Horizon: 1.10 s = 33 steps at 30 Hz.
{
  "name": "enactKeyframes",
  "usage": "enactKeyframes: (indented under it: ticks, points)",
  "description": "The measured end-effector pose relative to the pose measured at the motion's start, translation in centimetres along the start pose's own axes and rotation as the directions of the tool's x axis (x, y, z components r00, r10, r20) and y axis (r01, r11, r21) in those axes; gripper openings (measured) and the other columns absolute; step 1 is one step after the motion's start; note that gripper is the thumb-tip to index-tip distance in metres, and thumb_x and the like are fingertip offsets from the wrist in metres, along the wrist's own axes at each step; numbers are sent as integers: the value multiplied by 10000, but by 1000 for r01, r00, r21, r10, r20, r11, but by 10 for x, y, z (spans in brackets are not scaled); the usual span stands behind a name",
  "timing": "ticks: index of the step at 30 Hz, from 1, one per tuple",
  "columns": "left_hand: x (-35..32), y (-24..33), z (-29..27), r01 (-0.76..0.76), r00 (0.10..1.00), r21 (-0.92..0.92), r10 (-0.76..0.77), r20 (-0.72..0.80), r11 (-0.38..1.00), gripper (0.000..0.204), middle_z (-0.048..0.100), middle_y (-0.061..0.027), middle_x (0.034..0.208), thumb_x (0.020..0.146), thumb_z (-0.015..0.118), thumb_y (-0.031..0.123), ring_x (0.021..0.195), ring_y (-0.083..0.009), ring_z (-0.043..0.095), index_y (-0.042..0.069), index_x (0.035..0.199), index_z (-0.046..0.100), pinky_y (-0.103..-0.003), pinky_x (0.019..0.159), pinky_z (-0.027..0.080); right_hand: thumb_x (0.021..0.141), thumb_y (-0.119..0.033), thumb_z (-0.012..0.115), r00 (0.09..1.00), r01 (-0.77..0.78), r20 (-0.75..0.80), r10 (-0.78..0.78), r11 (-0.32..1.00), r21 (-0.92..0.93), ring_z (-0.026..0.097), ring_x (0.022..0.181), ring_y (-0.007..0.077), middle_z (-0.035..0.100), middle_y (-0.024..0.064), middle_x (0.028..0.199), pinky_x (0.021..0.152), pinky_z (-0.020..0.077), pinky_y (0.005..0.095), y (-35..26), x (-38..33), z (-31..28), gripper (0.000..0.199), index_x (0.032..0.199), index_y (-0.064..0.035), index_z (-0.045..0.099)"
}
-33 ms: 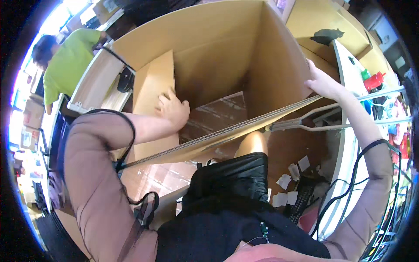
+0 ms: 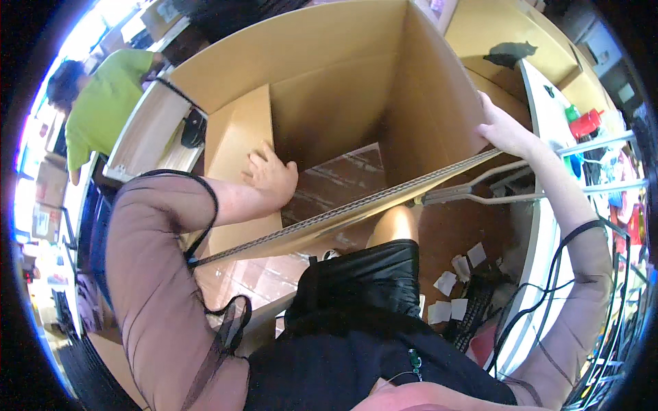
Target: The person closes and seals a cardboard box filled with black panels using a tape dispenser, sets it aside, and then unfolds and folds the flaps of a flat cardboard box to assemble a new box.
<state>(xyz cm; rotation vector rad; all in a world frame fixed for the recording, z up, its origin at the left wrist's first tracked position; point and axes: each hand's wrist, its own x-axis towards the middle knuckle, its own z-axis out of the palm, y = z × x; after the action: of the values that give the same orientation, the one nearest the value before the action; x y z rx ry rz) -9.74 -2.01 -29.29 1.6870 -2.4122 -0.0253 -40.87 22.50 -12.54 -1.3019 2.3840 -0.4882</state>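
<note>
A big brown cardboard box [image 2: 329, 65] stands in front of me, its top open and the tape-striped bottom showing inside. My left hand [image 2: 271, 177] reaches over the near wall and rests on the left-hand cardboard panel [image 2: 236, 137], its fingers apart and slightly bent. At the right corner, my right hand [image 2: 506, 129] grips the top edge of the box, thumb on the inner face and the other fingers hidden behind the wall. The near wall's corrugated edge [image 2: 356, 205] slants across between my two arms.
A person in a yellow-green shirt [image 2: 106, 103] bends beside a pale wooden cabinet [image 2: 147, 133] at left. On the right are a white tabletop [image 2: 548, 116] and metal rails [image 2: 493, 198]. A dark keyboard [image 2: 473, 308] and paper scraps [image 2: 445, 283] lie low by my leg. A cat [image 2: 510, 54] is at far right.
The view has shifted very slightly. Both hands keep their places on the box.
</note>
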Motion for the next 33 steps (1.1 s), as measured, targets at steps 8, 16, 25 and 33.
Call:
enactKeyframes:
  ticks: [8, 16, 25, 33]
  points:
    - [19, 3, 56, -31, 969, 96, 7, 245, 995, 894, 227, -240, 1484, 775, 626, 454, 1413, -353, 136, 93, 1470, 195, -591, 1106, 78, 753, -42, 461, 986, -26, -164, 24, 1000, -8, 446, 1243, 357, 475, 269, 1302, 1055, 325, 369, 17, 2, 5, 664, 1392, 6, 286]
    - [19, 51, -171, 32, 498, -739, 630, 596, 673, 588, 510, -147, 1326, 921, 500, 456, 1230, -267, 462, 93, 1381, 442, -385, 1029, 338, 707, -106, 527, 978, -123, 204, 47, 917, 378, 521, 909, 126, 568, 71, 1124, 803, 441, 257, 44, 30, -10, 778, 1450, -105, 295]
    - [-32, 55, -183, -693, 485, -431, 816, 313, 578, 342, 591, -261, 782, 927, 552, 319, 774, -430, 585, -21, 960, 574, -446, 651, 449, 959, -439, 462, 961, -206, 264, -85, 419, 885, 435, 1261, 203, 446, 76, 1401, 1059, 334, 332, 72, 68, -16, 592, 1422, -87, 349]
    - [-75, 44, -184, -665, 361, -576, 880, 310, 476, 201, 589, -217, 700, 915, 541, 162, 663, -405, 610, 34, 1040, 451, -473, 566, 490, 968, -444, 381, 982, -33, 41, -183, 45, 998, 483, 1157, 218, 497, 87, 1278, 976, 382, 361, 15, 59, 28, 502, 1313, -84, 436]
